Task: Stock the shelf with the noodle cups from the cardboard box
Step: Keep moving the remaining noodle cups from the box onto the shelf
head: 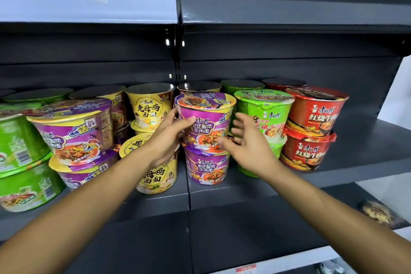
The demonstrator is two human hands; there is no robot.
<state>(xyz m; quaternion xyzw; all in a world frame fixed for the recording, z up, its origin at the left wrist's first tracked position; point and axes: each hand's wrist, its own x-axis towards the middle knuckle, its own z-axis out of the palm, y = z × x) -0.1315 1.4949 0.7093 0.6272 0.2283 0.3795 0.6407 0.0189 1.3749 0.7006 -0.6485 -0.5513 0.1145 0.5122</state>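
purple noodle cup (pixel 205 121) sits upright on top of a second purple cup (pixel 208 168), between the two hands, on the dark grey shelf (pixel 244 189). its lid is tipped slightly toward the camera.

left hand (pixel 170 140): curled round the cup's left side, thumb lying across the front of the label, fingers hidden behind the wall. it grips the cup.

right hand (pixel 246 144): fingers spread and loosely bent, palm facing the cup's right side. thumb tip is at the cup's lower right edge; whether it touches cannot be told. holds nothing.

just left of the left hand: a yellow cup (pixel 150 104) stacked above, and a lower yellow cup (pixel 155 176) partly covered by the left wrist. further left, a stack of purple cups (pixel 75 131), then green cups (pixel 20 147) at the frame edge.

just right of the right hand: a green cup (pixel 264 111), its lower part hidden behind the hand. beyond it, a stack of two red cups (pixel 315 109), one directly on the other.

behind the front row, more cups stand against the back panel; only their lids show.

above the hands, an upper shelf (pixel 289 11) with nothing visible on it.
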